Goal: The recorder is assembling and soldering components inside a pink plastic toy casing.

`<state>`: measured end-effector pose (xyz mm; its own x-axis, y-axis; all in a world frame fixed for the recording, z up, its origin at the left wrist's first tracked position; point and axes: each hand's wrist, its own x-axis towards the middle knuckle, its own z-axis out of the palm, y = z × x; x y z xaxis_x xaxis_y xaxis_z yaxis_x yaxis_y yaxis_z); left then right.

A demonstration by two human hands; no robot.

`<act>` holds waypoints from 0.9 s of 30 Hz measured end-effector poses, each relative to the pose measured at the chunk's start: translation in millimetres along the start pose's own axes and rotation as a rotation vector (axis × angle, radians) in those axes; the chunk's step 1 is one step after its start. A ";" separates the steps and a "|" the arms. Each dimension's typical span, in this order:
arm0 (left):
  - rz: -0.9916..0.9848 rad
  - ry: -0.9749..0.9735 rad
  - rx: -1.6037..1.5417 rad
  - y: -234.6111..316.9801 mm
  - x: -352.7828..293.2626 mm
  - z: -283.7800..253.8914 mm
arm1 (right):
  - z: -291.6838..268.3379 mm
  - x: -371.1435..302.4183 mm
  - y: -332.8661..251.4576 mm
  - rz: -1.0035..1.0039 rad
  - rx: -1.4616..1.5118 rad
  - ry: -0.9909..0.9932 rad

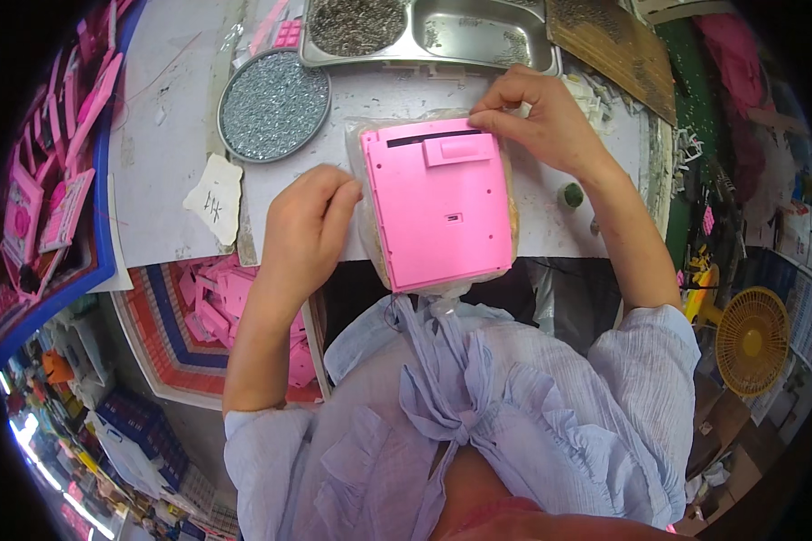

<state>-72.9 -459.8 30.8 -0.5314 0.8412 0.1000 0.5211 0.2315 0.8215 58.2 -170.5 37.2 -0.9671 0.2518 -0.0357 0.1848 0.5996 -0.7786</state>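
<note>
Before we handle the pink casing (pixel 438 239), we note its position: it lies flat on a plastic-wrapped pad (pixel 373 248) near the front edge of the bench (pixel 171 117), with the end that carries the dark slot (pixel 415 140) and the raised block (pixel 458 151) facing away from the body. We judge the casing to be thin moulded plastic: light, stiff and smooth enough to slip if pinched by a single edge. We expect the shell to tolerate ordinary finger pressure, while the narrow strip above the slot is probably its weakest section and should not serve as a handle. The pad beneath appears soft, so a hard push on one corner may tip or slide the part. The recommended hold, in our view, is at the two long side edges, about midway, with the fingers spread to share the load. The right hand (pixel 543 117) has thumb and fingers brought close together at the upper right corner; we cannot tell whether they grip the casing or some small item. The left hand (pixel 307 230) is curled just beside the left edge, its fingertips turned from view, so we cannot confirm any grasp.
</note>
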 end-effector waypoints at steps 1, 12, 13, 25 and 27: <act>0.013 -0.018 0.058 0.3 5.3 1.2 | -1.0 1.6 -0.3 0.020 0.030 -0.014; 0.207 -0.237 0.617 18.0 40.4 -2.5 | -7.8 17.6 -0.7 0.139 0.244 -0.236; 0.208 -0.272 0.637 20.1 43.6 -3.7 | -8.2 17.6 0.7 0.138 0.245 -0.235; 0.533 -0.092 0.448 53.1 43.5 44.4 | -15.8 -5.9 3.0 0.109 0.233 -0.074; 0.550 -0.090 0.437 50.4 45.0 62.7 | -18.3 -13.6 9.8 0.053 0.224 -0.036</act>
<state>-28.7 -379.7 41.5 -0.0665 0.9253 0.3734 0.9285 -0.0796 0.3626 76.3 -154.2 41.5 -0.9636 0.2482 -0.0994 0.1958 0.4020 -0.8945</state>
